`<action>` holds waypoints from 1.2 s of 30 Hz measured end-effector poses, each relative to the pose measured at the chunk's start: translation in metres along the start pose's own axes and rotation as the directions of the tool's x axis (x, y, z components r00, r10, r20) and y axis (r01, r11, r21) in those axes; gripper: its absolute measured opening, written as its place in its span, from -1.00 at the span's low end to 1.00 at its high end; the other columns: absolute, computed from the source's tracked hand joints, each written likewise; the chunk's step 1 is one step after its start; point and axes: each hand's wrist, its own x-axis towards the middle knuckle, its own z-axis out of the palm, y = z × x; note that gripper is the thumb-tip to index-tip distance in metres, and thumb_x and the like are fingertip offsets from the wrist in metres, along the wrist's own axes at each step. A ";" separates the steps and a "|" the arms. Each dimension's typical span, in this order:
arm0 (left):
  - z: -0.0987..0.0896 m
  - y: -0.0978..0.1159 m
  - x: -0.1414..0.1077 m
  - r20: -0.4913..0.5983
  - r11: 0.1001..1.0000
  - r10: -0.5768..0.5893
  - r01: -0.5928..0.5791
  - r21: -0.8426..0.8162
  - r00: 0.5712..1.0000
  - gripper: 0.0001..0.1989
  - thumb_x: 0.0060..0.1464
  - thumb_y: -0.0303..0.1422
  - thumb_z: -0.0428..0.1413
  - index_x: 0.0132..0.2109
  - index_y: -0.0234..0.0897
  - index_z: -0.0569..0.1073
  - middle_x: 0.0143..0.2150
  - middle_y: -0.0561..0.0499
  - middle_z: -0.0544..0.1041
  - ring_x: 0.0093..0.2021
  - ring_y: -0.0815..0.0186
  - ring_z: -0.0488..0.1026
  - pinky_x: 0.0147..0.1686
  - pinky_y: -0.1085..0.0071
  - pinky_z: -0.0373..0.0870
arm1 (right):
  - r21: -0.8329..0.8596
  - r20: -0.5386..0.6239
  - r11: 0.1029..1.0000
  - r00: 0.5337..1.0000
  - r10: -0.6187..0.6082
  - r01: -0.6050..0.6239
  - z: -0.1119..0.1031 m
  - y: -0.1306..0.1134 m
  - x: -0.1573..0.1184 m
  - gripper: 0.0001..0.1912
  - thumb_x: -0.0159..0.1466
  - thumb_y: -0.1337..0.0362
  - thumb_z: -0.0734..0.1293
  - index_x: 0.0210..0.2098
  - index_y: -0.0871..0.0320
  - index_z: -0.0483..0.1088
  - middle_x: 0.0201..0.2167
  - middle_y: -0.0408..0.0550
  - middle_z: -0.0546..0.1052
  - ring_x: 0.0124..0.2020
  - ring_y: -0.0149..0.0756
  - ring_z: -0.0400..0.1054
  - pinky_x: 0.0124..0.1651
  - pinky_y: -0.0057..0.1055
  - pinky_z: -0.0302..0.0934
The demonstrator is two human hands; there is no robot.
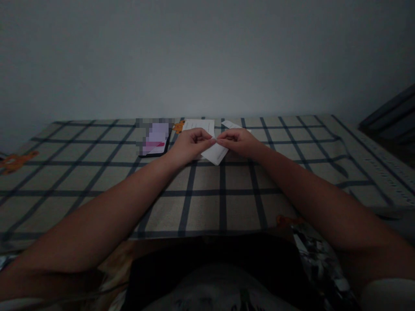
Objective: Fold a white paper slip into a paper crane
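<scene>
Near the far middle of the table, my left hand (193, 142) and my right hand (239, 141) meet over a folded piece of white paper (215, 154). Thumb and fingers of each hand pinch its upper part, with the fingertips almost touching. One corner of the paper points toward me, and faint print shows along its lower right edge. Behind my left hand lies a white printed sheet (202, 124), partly covered by the hand. Another white paper strip (231, 124) shows behind my right hand. The exact fold under my fingertips is hidden.
A phone (157, 139) with a lit, partly blurred screen lies left of my left hand. The checked tablecloth (207, 207) covers the table, which meets a plain wall (207, 60) at the back. Dark slatted furniture (392, 112) stands at the right.
</scene>
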 end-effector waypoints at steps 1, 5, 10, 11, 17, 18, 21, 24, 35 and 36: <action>0.000 0.000 0.000 -0.001 1.000 0.004 -0.004 0.003 1.000 -0.66 -0.05 -0.14 0.39 -0.32 -0.31 0.51 -0.43 0.03 0.55 -0.44 0.38 0.45 -0.44 0.45 0.31 | 0.003 -0.007 1.000 1.000 -0.012 0.012 0.001 -0.001 0.000 -0.63 0.26 0.03 0.37 -0.24 0.25 0.55 -0.33 -0.03 0.56 -0.33 -0.32 0.35 -0.30 -0.39 0.17; 0.001 -0.001 -0.002 -0.011 0.999 0.019 -0.019 0.038 1.000 -0.68 -0.03 -0.14 0.38 -0.34 -0.31 0.53 -0.46 0.04 0.54 -0.46 0.38 0.43 -0.46 0.46 0.29 | 0.008 -0.029 1.000 0.999 -0.017 0.017 0.003 -0.005 0.000 -0.69 0.23 0.07 0.37 -0.33 0.23 0.49 -0.40 -0.07 0.49 -0.39 -0.37 0.27 -0.33 -0.40 0.13; 0.003 -0.004 -0.004 -0.065 0.996 0.081 -0.077 0.050 0.995 -0.70 -0.02 -0.15 0.37 -0.33 -0.30 0.56 -0.44 0.03 0.56 -0.44 0.35 0.46 -0.44 0.44 0.31 | 0.011 -0.049 1.000 0.999 -0.016 0.016 0.005 -0.012 0.001 -0.76 0.19 0.13 0.35 -0.41 0.20 0.41 -0.47 -0.15 0.41 -0.43 -0.40 0.19 -0.36 -0.41 0.07; 0.003 -0.003 -0.005 -0.076 0.995 0.086 -0.083 0.050 0.993 -0.70 -0.02 -0.15 0.37 -0.33 -0.30 0.56 -0.43 0.03 0.57 -0.43 0.35 0.47 -0.44 0.44 0.32 | 0.007 -0.055 1.000 0.998 -0.018 0.018 0.005 -0.013 0.001 -0.78 0.18 0.14 0.35 -0.42 0.19 0.40 -0.48 -0.16 0.40 -0.43 -0.40 0.18 -0.35 -0.41 0.07; 0.005 0.005 -0.006 -0.148 0.993 0.115 -0.108 0.050 0.982 -0.76 -0.06 -0.21 0.36 -0.37 -0.29 0.55 -0.46 0.06 0.56 -0.45 0.38 0.43 -0.44 0.47 0.32 | 0.015 -0.084 1.000 0.996 -0.016 0.018 0.002 -0.015 0.001 -0.83 0.14 0.19 0.34 -0.47 0.16 0.35 -0.50 -0.19 0.37 -0.44 -0.41 0.19 -0.36 -0.42 0.05; 0.005 0.007 -0.005 -0.172 0.991 0.128 -0.120 0.056 0.977 -0.77 -0.07 -0.22 0.36 -0.38 -0.29 0.54 -0.46 0.06 0.55 -0.45 0.39 0.43 -0.43 0.47 0.32 | 0.018 -0.086 1.000 0.996 -0.008 0.010 0.001 -0.014 0.000 -0.83 0.14 0.20 0.34 -0.48 0.16 0.34 -0.51 -0.20 0.36 -0.45 -0.42 0.19 -0.37 -0.42 0.05; 0.004 0.009 -0.003 -0.232 0.986 0.162 -0.150 0.072 0.959 -0.79 -0.09 -0.27 0.35 -0.41 -0.28 0.52 -0.48 0.08 0.53 -0.46 0.39 0.41 -0.43 0.47 0.34 | 0.018 -0.088 0.999 0.996 0.034 -0.033 -0.002 -0.012 0.000 -0.85 0.15 0.23 0.35 -0.47 0.16 0.35 -0.53 -0.19 0.38 -0.47 -0.42 0.21 -0.37 -0.42 0.07; 0.003 0.007 0.000 -0.245 0.986 0.168 -0.159 0.056 0.955 -0.80 -0.09 -0.30 0.34 -0.42 -0.27 0.49 -0.50 0.09 0.49 -0.47 0.40 0.39 -0.44 0.47 0.33 | 0.023 -0.087 0.997 0.994 0.069 -0.067 -0.004 -0.009 0.000 -0.87 0.16 0.23 0.36 -0.42 0.18 0.39 -0.50 -0.16 0.44 -0.45 -0.40 0.27 -0.37 -0.42 0.12; -0.008 -0.006 0.012 -0.327 0.983 0.121 -0.159 -0.091 0.937 -0.79 -0.05 -0.31 0.32 -0.38 -0.24 0.42 -0.47 0.12 0.47 -0.48 0.43 0.39 -0.46 0.51 0.31 | 0.200 -0.140 0.973 0.980 0.144 -0.114 -0.008 0.002 -0.001 -0.88 0.29 0.26 0.31 -0.28 0.19 0.43 -0.51 -0.17 0.45 -0.48 -0.43 0.35 -0.35 -0.47 0.26; -0.005 -0.004 0.010 -0.279 0.986 0.123 -0.149 -0.072 0.952 -0.78 -0.06 -0.30 0.32 -0.39 -0.25 0.42 -0.48 0.12 0.47 -0.49 0.43 0.38 -0.48 0.51 0.28 | 0.194 -0.113 0.977 0.988 0.108 -0.085 -0.006 0.000 -0.002 -0.81 0.31 0.17 0.33 -0.27 0.19 0.44 -0.49 -0.17 0.45 -0.46 -0.43 0.35 -0.35 -0.47 0.26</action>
